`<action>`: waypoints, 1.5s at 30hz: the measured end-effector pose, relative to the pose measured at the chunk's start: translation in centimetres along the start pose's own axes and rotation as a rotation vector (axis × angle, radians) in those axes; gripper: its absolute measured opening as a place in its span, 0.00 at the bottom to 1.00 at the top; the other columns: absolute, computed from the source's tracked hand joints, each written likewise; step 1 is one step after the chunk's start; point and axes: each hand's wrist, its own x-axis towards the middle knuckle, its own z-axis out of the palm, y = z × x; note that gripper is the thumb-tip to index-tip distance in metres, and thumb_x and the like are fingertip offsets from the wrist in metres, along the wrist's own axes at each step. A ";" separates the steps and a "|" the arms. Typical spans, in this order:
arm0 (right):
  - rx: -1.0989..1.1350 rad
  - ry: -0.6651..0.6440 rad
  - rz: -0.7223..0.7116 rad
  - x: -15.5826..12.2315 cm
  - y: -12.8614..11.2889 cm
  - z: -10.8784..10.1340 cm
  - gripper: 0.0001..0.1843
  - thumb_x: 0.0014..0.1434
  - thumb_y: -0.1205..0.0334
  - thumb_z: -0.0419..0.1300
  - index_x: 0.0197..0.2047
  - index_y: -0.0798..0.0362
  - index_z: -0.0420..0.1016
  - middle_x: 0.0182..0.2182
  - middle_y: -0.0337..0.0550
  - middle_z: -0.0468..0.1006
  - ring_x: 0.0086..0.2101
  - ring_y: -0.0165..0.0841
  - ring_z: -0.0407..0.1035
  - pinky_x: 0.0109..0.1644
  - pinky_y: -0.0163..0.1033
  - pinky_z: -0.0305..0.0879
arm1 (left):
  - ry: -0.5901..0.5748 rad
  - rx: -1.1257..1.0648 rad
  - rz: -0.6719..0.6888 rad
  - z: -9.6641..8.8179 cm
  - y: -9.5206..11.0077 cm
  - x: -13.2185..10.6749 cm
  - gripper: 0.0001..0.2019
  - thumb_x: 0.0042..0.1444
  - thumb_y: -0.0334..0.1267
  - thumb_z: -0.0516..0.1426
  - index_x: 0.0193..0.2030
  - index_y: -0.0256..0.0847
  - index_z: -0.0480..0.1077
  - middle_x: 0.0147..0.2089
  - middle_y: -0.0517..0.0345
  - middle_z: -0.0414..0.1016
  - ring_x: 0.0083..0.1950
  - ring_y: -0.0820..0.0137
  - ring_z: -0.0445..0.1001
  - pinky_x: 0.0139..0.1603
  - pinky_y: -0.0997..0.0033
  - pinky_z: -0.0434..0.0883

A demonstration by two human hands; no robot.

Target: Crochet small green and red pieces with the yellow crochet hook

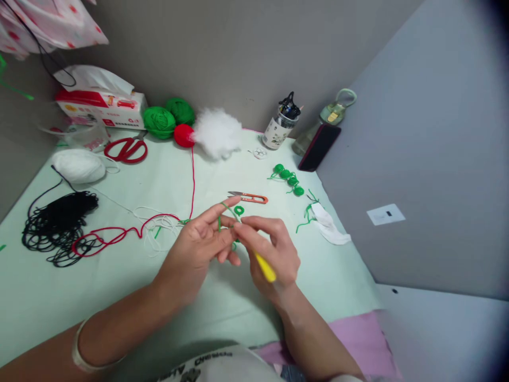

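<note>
My left hand (pixel 202 239) hovers over the pale green table (pixel 159 297) with a strand of green yarn (pixel 226 212) looped over its raised forefinger and pinched by the other fingers. My right hand (pixel 272 249) meets it fingertip to fingertip and grips a yellow-handled crochet hook (pixel 265 267), whose tip is hidden between the fingers. A small green crocheted ring (pixel 239 210) lies on the table just beyond the fingertips. Orange thread snips (pixel 249 198) lie a little farther back.
Several green crocheted discs (pixel 288 178) lie at right near a white cloth scrap (pixel 329 225). Black yarn (pixel 59 223), red yarn (pixel 119 233), a white ball (pixel 78 165), red scissors (pixel 126 150), green balls (pixel 159 121), white stuffing (pixel 217 132), a jar (pixel 280 127) and a phone (pixel 318 147) ring the table.
</note>
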 end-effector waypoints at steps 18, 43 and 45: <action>-0.011 0.085 -0.042 -0.2 -0.2 0.4 0.24 0.64 0.74 0.60 0.57 0.40 0.77 0.49 0.46 0.83 0.44 0.39 0.78 0.43 0.47 0.77 | -0.003 0.029 -0.076 -0.2 -0.2 0.1 0.22 0.56 0.34 0.67 0.58 0.46 0.76 0.38 0.59 0.79 0.40 0.72 0.75 0.46 0.73 0.74; 0.763 0.086 0.587 1.5 0.7 -0.3 0.10 0.67 0.53 0.59 0.39 0.49 0.76 0.33 0.42 0.85 0.27 0.31 0.75 0.32 0.39 0.72 | -0.005 0.183 -0.013 -0.6 0.8 0.3 0.14 0.57 0.39 0.66 0.50 0.47 0.81 0.41 0.58 0.81 0.47 0.65 0.75 0.53 0.66 0.65; 0.769 0.089 0.570 1.2 0.7 -0.2 0.08 0.68 0.55 0.59 0.40 0.49 0.77 0.34 0.41 0.85 0.28 0.31 0.76 0.34 0.39 0.72 | -0.033 0.168 -0.022 -0.6 0.7 0.2 0.15 0.58 0.40 0.65 0.53 0.48 0.80 0.42 0.58 0.80 0.48 0.65 0.74 0.54 0.66 0.65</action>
